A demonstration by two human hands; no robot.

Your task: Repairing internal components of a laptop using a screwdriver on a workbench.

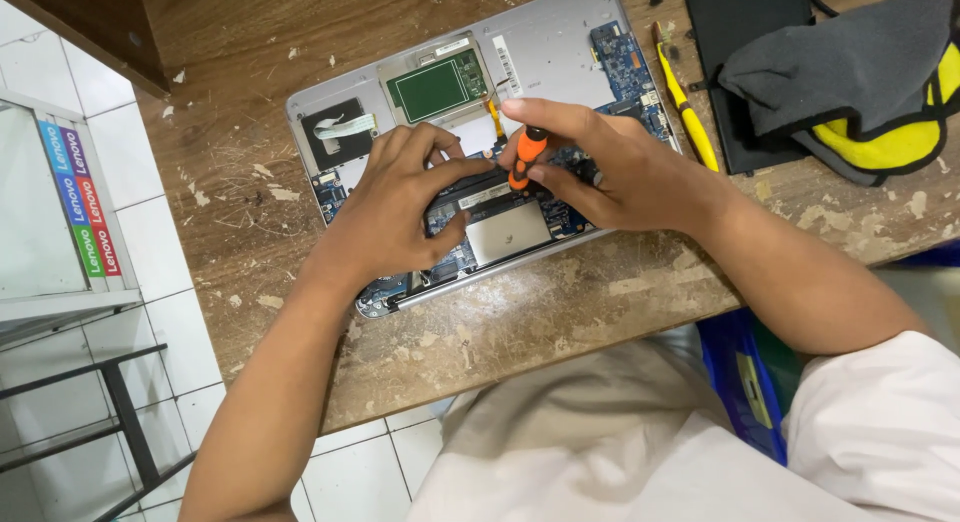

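Head view of an opened laptop (560, 57) lying bottom-up on a worn wooden table (560, 312), its cover off and its boards exposed. The right hand (610, 167) pinches an orange-and-black screwdriver (528, 154) between thumb and fingers (545, 110), closed firmly round the handle; the shaft stands nearly upright with its tip down over the laptop's middle, near the edge closest to the person. The tip itself is hidden by the hands, so whether it sits in a screw head cannot be told. The left hand (400, 207) rests on the laptop just left of the screwdriver, fingers curled and bearing down on a dark strip of the interior; it grips nothing that can be seen, and steadies the part beside the tip.

The step in hand appears to be work on a screw inside the laptop, near a silver plate (507, 230) at its near edge. The next move probably calls for the driver to be kept upright and pressed squarely while it is twisted, since a slip would run the tip across the blue board (625, 57).

A green-faced module (432, 87) lies at the laptop's far side. To the laptop's right lie a yellow tool (688, 107), a black slab (745, 42) and a grey-and-yellow cloth item (860, 72).
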